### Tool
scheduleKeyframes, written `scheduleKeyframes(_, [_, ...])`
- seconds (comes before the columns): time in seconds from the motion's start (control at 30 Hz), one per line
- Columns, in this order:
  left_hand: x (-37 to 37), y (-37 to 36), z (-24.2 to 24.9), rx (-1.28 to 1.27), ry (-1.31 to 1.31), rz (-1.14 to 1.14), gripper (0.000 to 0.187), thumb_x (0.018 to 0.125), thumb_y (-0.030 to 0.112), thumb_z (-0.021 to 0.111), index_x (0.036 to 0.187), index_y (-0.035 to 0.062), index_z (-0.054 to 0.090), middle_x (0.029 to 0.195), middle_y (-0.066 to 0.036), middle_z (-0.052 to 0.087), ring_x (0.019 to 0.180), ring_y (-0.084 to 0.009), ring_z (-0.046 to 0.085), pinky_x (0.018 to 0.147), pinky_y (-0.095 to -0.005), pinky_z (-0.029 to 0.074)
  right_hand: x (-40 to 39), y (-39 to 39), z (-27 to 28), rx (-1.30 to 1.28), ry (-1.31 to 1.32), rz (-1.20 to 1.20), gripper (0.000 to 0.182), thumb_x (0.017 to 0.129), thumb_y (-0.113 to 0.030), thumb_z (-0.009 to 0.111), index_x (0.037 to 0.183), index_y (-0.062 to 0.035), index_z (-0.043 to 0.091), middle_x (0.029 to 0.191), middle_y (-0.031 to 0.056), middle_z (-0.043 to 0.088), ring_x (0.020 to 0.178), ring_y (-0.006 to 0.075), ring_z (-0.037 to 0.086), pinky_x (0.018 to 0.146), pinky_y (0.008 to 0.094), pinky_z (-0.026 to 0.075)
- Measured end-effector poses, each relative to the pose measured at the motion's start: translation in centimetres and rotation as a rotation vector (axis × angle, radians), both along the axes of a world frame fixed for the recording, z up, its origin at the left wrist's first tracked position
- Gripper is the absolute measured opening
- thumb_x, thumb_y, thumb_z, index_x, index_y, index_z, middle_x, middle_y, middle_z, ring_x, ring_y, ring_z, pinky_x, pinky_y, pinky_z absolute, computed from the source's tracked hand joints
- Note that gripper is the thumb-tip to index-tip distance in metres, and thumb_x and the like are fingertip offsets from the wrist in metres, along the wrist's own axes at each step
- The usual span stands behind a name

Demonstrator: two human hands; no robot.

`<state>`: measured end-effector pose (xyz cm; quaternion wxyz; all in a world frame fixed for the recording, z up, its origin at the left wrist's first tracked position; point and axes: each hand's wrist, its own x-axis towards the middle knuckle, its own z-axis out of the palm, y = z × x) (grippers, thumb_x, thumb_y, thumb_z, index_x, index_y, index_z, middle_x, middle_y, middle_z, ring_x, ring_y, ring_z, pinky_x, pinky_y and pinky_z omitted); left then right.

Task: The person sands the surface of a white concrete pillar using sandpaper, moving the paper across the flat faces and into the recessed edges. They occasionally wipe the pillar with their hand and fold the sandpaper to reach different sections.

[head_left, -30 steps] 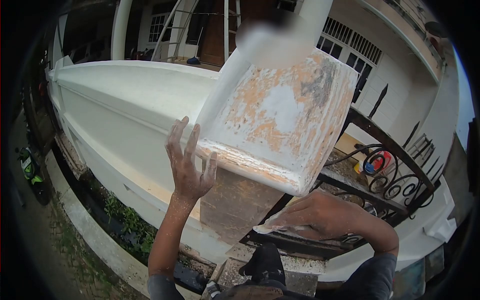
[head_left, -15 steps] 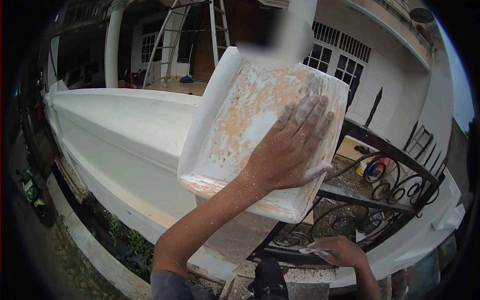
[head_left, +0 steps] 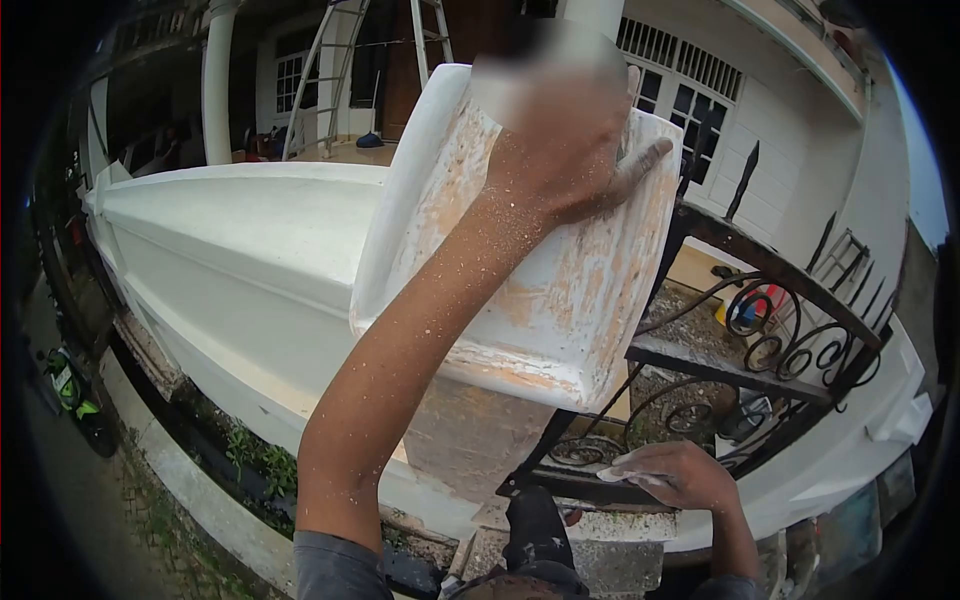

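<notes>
A pillar cap with a square, dished top and patchy white and orange-tan surface stands in front of me. My left hand lies over its far part, palm down, with the thumb stretched out to the right. A blurred patch covers most of its fingers, and nothing shows in the hand; the surface under the palm is hidden. Pale dust specks cover the forearm. Low on the right, my right hand hangs in front of the gate with white-dusted fingers loosely extended leftward, holding nothing I can see.
A black iron gate with spikes and scrolls adjoins the pillar on the right. To the left runs a white wall above a ditch with plants. Behind stand a ladder and a house. A green motorbike is parked far left.
My left hand has slid across the pillar cap toward its far edge, uncovering the near right part. My right hand has stayed nearly still. The view has shifted slightly.
</notes>
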<state>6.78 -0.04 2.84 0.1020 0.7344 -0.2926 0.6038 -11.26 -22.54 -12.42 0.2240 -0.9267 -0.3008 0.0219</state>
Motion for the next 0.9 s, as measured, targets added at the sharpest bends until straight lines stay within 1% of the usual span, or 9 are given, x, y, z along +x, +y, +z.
scheduleKeyframes(0.07, [-0.8,-2.4,-2.6,-0.030,-0.051,-0.136,0.085,0.084,0.056,0.047,0.139,-0.0036,0.020,0.144,-0.021,0.022,0.136,-0.0314,0.018,0.112,-0.0465,0.009,0.2,0.1,0.0,0.007,-0.020,0.012,0.029,0.079,-0.008,0.060,0.106,-0.0158,0.065,0.100,0.0083,0.065,0.086,0.0284,0.064,0.074,0.0374,0.053])
scheduleKeyframes(0.3, [-3.6,-1.6,-12.5,0.146,0.146,-0.260,0.091,0.078,0.061,0.052,0.143,0.0067,0.018,0.147,-0.023,0.013,0.137,-0.0353,0.011,0.112,-0.0472,0.007,-0.2,0.7,-0.3,0.040,-0.056,0.019,0.031,0.074,-0.003,0.063,0.104,-0.0115,0.066,0.099,0.0105,0.066,0.085,0.0281,0.065,0.074,0.0360,0.053])
scheduleKeyframes(0.43, [-1.2,1.4,-6.0,0.117,-0.020,-0.084,0.100,0.068,0.079,0.046,0.141,0.0137,0.026,0.148,-0.008,0.021,0.136,-0.0288,0.018,0.111,-0.0504,0.013,-1.0,0.4,-0.4,0.073,-0.129,-0.007,0.034,0.070,-0.001,0.065,0.103,-0.0125,0.067,0.097,0.0104,0.066,0.084,0.0286,0.065,0.073,0.0362,0.053])
scheduleKeyframes(0.47, [0.7,1.5,-3.7,0.060,-0.135,0.014,0.097,0.070,0.081,0.039,0.136,0.0108,0.038,0.146,-0.012,0.025,0.136,-0.0305,0.018,0.111,-0.0517,0.011,-1.4,0.2,-0.4,0.082,-0.110,-0.029,0.035,0.070,0.000,0.065,0.102,-0.0120,0.067,0.096,0.0108,0.066,0.084,0.0290,0.065,0.072,0.0362,0.053])
scheduleKeyframes(0.5, [0.2,2.2,-0.6,0.044,0.104,-0.058,0.089,0.075,0.074,0.044,0.138,0.0120,0.034,0.147,-0.014,0.022,0.137,-0.0321,0.016,0.110,-0.0516,0.013,-1.7,-0.1,-0.4,0.089,-0.091,-0.052,0.035,0.069,0.001,0.065,0.102,-0.0115,0.067,0.095,0.0113,0.066,0.084,0.0293,0.065,0.072,0.0363,0.053])
scheduleKeyframes(0.53, [-2.0,3.3,2.2,0.046,-0.038,-0.146,0.048,0.090,0.038,0.044,0.092,-0.0074,0.059,0.089,-0.023,0.060,0.094,-0.0324,0.055,0.089,-0.0404,0.038,-1.9,-0.3,-0.3,0.113,-0.082,-0.056,0.036,0.068,0.003,0.065,0.101,-0.0097,0.067,0.095,0.0135,0.066,0.084,0.0306,0.064,0.072,0.0357,0.052])
scheduleKeyframes(0.63, [-1.0,1.6,5.0,-0.120,0.423,-0.147,0.050,0.088,0.043,0.045,0.080,-0.0044,0.060,0.081,-0.023,0.060,0.090,-0.0334,0.055,0.092,-0.0418,0.036,-2.3,-1.1,-0.8,0.158,-0.111,-0.080,0.034,0.068,0.004,0.063,0.100,-0.0066,0.066,0.095,0.0151,0.066,0.085,0.0317,0.064,0.073,0.0349,0.051])
scheduleKeyframes(0.83, [-0.1,1.9,-0.7,0.108,-0.129,-0.239,0.051,0.087,0.042,0.048,0.109,-0.0043,0.053,0.107,-0.025,0.054,0.110,-0.0359,0.046,0.100,-0.0478,0.029,-3.0,-1.2,-1.1,0.149,-0.105,-0.110,0.032,0.067,0.005,0.061,0.097,-0.0017,0.066,0.096,0.0164,0.065,0.087,0.0322,0.064,0.076,0.0353,0.050])
scheduleKeyframes(0.9, [0.3,4.0,-2.6,0.115,-0.232,-0.148,0.060,0.087,0.041,0.048,0.128,-0.0021,0.038,0.129,-0.027,0.040,0.123,-0.0401,0.035,0.104,-0.0509,0.023,-3.4,-1.5,-1.4,0.166,-0.066,-0.149,0.033,0.066,0.005,0.060,0.098,-0.0022,0.066,0.097,0.0160,0.065,0.088,0.0324,0.064,0.077,0.0358,0.050])
